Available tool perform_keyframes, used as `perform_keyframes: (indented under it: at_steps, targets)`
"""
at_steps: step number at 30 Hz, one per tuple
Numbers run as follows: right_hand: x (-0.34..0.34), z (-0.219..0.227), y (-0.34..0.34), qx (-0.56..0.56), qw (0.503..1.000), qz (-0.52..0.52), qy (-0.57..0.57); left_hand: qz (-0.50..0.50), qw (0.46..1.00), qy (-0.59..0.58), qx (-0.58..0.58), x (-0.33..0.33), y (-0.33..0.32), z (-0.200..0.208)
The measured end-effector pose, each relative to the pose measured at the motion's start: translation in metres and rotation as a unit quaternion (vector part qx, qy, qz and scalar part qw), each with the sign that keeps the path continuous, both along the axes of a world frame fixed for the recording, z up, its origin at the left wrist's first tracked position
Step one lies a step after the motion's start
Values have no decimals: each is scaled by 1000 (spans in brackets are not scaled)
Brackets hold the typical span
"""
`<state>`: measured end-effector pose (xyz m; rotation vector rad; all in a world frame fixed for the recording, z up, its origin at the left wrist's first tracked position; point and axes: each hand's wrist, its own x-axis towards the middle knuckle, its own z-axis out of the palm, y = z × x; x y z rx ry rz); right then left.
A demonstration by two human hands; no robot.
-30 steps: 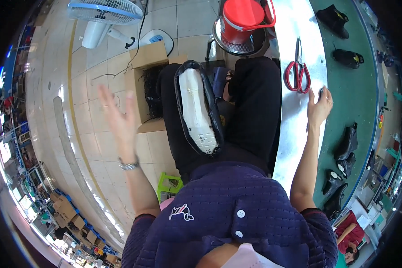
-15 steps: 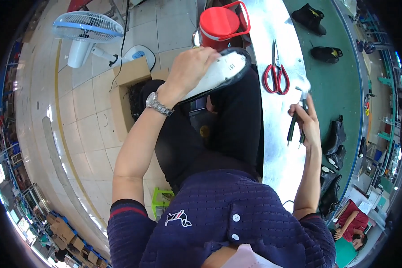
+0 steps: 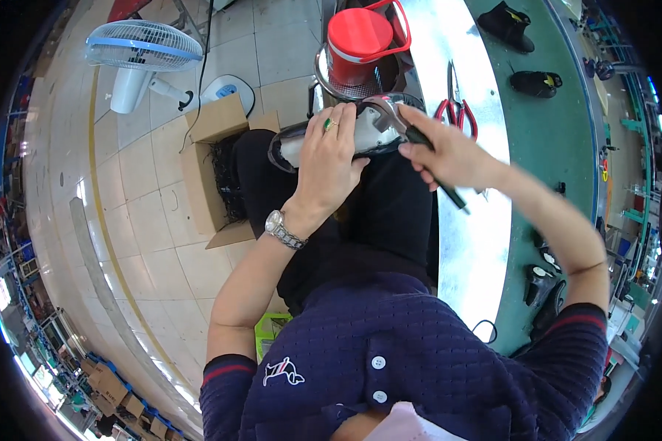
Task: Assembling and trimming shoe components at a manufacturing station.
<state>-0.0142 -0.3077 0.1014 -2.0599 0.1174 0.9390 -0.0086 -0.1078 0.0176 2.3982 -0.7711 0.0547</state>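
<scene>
An unfinished black shoe (image 3: 293, 151) with a white underside lies bottom up across my thighs. My left hand (image 3: 324, 158) is closed around its middle and steadies it. In my right hand (image 3: 441, 151) is a pair of pincers (image 3: 450, 195) with a silver head and dark green handles. The pincers' head rests at the edge of the shoe's underside, near its right end; whether the jaws grip anything is too small to tell. Just beyond my right hand, red-handled scissors (image 3: 469, 117) lie on the metal bench, partly hidden.
A red lidded bucket (image 3: 360, 37) stands in a metal basin ahead. On the left are an open cardboard box (image 3: 198, 169) and a white fan (image 3: 143, 51). To the right of the metal bench (image 3: 471, 272), several black shoes (image 3: 535, 84) lie on a green conveyor surface.
My right hand has brought the pincers from over the bench leftward onto the shoe. The shoe has come nearer and lies flatter, and my left hand has shifted its hold to the middle.
</scene>
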Motion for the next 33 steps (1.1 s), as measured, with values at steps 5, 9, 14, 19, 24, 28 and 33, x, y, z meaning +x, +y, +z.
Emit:
perform_keyframes:
  at_steps: [5, 9, 14, 19, 24, 28, 33]
  targets:
    - [-49, -46, 0, -46, 970, -23, -240, 0, 997, -62, -42, -7, -4, -8]
    - [-33, -29, -13, -172, 933, 116, -295, -12, 993, -116, -32, -8, 3, -22]
    - [-7, 13, -8, -55, 918, -12, -393, -22, 972, -223, 65, -9, 6, -24]
    - [-5, -19, -1, -166, 930, 91, -314, -7, 971, -232, 56, -4, 2, -28]
    - [-7, -41, -2, -152, 925, -28, -347, 4, 970, -232, 72, -8, -3, -25]
    - [6, -4, 1, -152, 933, 44, -324, 12, 970, -231, 76, -5, 1, -32]
    - [-5, -28, 11, -267, 905, 98, -318, 1, 968, -237, 79, -10, -2, -29]
